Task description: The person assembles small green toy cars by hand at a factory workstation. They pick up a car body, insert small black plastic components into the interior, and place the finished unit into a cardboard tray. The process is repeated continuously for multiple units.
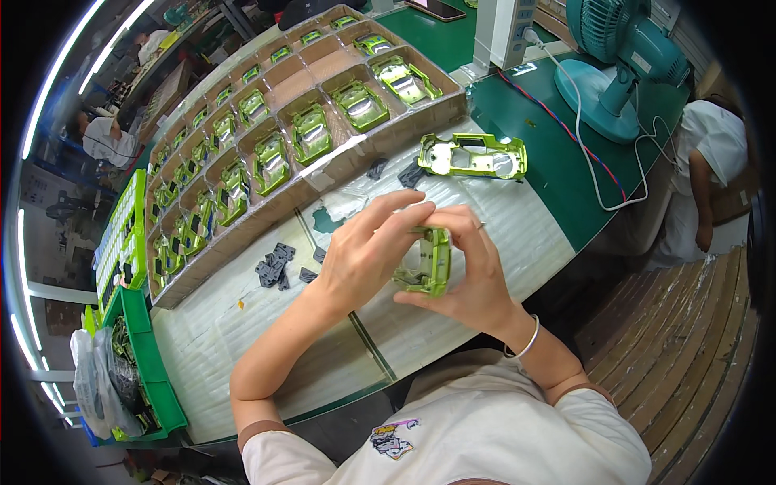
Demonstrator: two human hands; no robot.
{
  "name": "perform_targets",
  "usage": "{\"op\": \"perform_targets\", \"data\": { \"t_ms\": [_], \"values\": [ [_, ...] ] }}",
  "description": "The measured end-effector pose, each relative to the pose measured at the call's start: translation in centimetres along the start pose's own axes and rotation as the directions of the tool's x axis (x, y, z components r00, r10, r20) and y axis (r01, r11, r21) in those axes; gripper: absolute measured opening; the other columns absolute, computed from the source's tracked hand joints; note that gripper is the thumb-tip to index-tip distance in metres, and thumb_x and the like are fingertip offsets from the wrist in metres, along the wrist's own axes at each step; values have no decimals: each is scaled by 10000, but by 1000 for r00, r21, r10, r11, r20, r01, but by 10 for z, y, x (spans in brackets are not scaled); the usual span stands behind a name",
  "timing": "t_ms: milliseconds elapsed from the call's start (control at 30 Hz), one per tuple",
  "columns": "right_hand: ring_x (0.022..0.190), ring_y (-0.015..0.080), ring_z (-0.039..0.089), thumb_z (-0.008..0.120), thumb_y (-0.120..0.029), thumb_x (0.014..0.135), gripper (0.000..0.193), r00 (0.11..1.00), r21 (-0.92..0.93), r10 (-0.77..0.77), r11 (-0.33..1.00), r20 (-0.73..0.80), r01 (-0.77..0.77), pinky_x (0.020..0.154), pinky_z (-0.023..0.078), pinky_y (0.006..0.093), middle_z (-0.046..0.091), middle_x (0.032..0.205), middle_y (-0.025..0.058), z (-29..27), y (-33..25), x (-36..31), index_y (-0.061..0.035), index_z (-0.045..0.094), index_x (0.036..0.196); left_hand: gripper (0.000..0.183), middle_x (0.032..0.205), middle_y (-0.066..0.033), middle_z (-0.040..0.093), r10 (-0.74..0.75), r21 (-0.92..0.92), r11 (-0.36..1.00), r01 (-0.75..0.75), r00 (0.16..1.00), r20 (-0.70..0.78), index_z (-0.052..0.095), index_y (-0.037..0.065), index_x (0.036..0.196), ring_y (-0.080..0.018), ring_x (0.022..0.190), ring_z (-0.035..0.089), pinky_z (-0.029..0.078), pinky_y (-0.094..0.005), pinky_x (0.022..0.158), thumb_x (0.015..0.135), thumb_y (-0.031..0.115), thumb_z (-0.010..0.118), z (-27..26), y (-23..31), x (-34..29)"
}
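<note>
Between my two hands I hold a lime-green toy car body (436, 263) above the table, tilted up on end. My left hand (368, 250) curls over its left side, its fingertips at the upper edge, hiding part of it. My right hand (477, 271) grips it from the right, thumb along the lower edge and fingers over the top. Another green car body (473, 157) lies on the table just beyond my hands. Left of my left hand sits a small pile of dark grey plastic parts (276, 266). A few more dark pieces (412, 173) lie beside the far car body.
A divided cardboard tray (323, 174) holding several green car bodies spans the far left. A green bin (153, 364) stands at the left edge. A teal fan (614, 89), its white cable and a phone (436, 9) are at the back. Another person (711, 153) sits at right.
</note>
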State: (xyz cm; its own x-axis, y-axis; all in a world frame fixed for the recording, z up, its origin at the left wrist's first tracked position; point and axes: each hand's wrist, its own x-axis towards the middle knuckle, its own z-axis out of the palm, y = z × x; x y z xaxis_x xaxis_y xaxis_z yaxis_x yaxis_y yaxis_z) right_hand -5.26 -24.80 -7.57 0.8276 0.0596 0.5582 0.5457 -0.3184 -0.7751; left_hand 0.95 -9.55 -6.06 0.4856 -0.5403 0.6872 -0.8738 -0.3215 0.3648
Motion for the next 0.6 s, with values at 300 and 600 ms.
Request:
{"op": "perform_targets", "data": {
  "t_ms": [300, 600],
  "values": [
    [763, 150, 637, 647, -67, 778, 324, 987, 387, 111, 920, -113, -59, 686, 500, 262, 553, 1065, 104, 2, 2, 19, -43, 571, 1092, 249, 832, -90, 524, -346, -891, 453, 40, 929, -134, 472, 49, 932, -264, 823, 608, 521, -381, 727, 764, -3, 648, -2, 0, -6],
    [632, 136, 601, 630, -10, 759, 302, 973, 330, 222, 925, -63, -190, 605, 459, 246, 609, 911, 69, 26, -19, 12, -67, 585, 1052, 277, 879, -83, 515, -159, -393, 919, 29, 939, -305, 474, 50, 951, -168, 787, 516, 429, -277, 664, 739, -59, 615, -12, -4, -9]
  ]
}}
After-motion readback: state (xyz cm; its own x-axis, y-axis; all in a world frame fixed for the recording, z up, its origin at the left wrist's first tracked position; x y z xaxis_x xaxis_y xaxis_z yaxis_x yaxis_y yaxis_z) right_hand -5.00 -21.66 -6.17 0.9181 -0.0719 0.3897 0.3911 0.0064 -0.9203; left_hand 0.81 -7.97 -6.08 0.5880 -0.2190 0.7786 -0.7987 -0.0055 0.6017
